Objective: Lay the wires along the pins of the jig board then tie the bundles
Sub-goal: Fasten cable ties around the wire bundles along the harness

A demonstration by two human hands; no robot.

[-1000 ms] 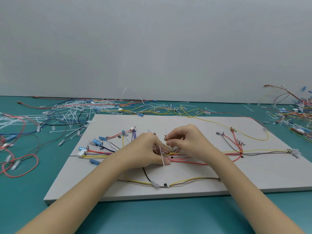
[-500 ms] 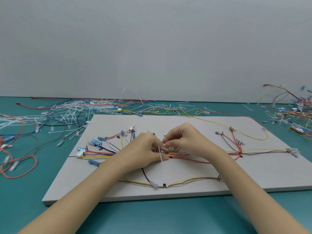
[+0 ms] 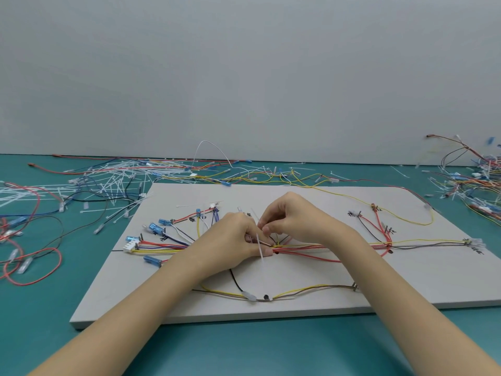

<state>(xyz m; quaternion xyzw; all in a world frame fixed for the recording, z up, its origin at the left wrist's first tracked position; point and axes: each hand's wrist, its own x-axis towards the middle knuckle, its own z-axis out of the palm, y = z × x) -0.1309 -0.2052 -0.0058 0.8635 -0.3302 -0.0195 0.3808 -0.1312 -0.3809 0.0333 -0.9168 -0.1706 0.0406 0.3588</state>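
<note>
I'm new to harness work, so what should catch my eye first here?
Two hands, left hand and right hand, meet mid-board over the wire bundle, working a white cable tie. Coloured wires fan across the grey jig board. Loose cable ties litter the table's far left.

— Where's the jig board (image 3: 298, 299)?
— Flat on the teal table, pale grey, with red, yellow and dark wires (image 3: 311, 249) running left to right between its pins.
— And the tie?
— A white cable tie (image 3: 260, 251) stands across the bundle at the board's middle, its tail pointing near
</note>
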